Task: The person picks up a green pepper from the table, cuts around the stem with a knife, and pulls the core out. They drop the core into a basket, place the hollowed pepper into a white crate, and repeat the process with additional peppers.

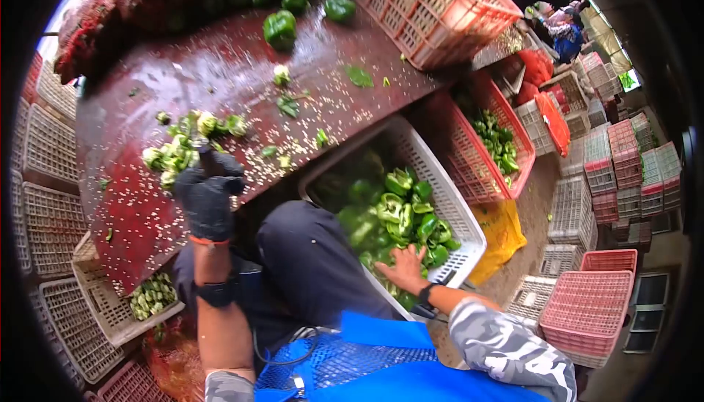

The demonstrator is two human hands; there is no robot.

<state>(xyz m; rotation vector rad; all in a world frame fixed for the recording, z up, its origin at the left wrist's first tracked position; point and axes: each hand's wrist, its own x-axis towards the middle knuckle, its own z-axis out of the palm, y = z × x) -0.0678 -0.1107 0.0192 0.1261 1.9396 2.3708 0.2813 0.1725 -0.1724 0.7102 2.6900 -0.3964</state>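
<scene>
My left hand [209, 193], in a dark glove, is closed around a black-handled tool [208, 158] above the table's near edge; its tip is too blurred to make out. Just beyond it lies a heap of pale green pepper cores [176, 151]. My bare right hand [403, 266] reaches over the white crate [458, 237], fingers spread over the cut green peppers [396, 211] inside. It seems to touch the top ones, but I see nothing gripped in it.
Seeds litter the dark red table [147, 218]. Whole green peppers [279, 29] and a pink crate [433, 13] are at its far side. A red crate [488, 138] of peppers stands beyond the white one. Lower left, another crate [103, 292] holds cores. Stacked crates [623, 167] stand right.
</scene>
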